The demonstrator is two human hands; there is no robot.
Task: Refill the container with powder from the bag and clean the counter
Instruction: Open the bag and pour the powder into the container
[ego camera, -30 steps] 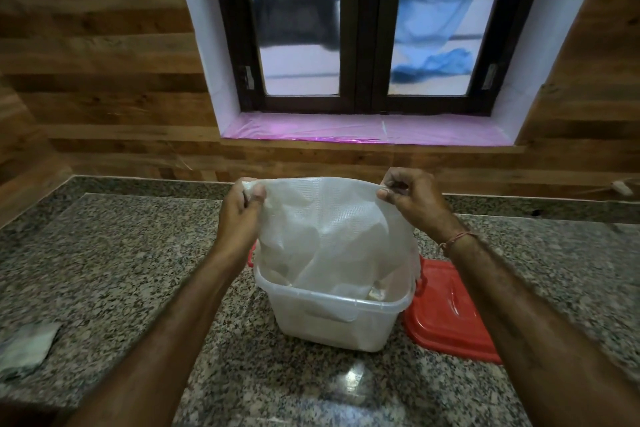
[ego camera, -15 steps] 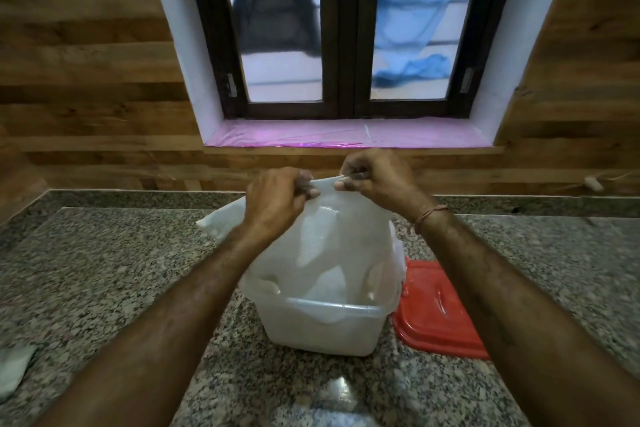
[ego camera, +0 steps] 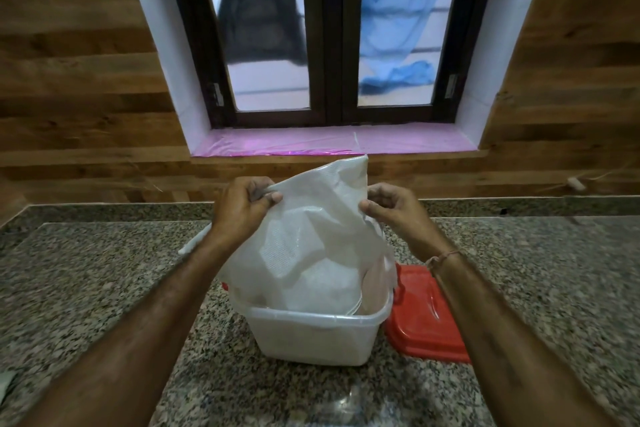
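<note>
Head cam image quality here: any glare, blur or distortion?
Head view: dim and backlit by the dark-framed window; glare patch on the speckled granite counter near the bottom edge; wide-angle bending at the frame edges; translucent white plastic bag and clear plastic container reasonably sharp; forearms soft at the bottom corners.

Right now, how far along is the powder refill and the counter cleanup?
Done: the red plastic lid is off, lying beside the clear plastic container. In hand: the left hand and right hand hold the white plastic bag upended into the container. Left: removing the bag, closing the lid, wiping the speckled granite counter.
</note>
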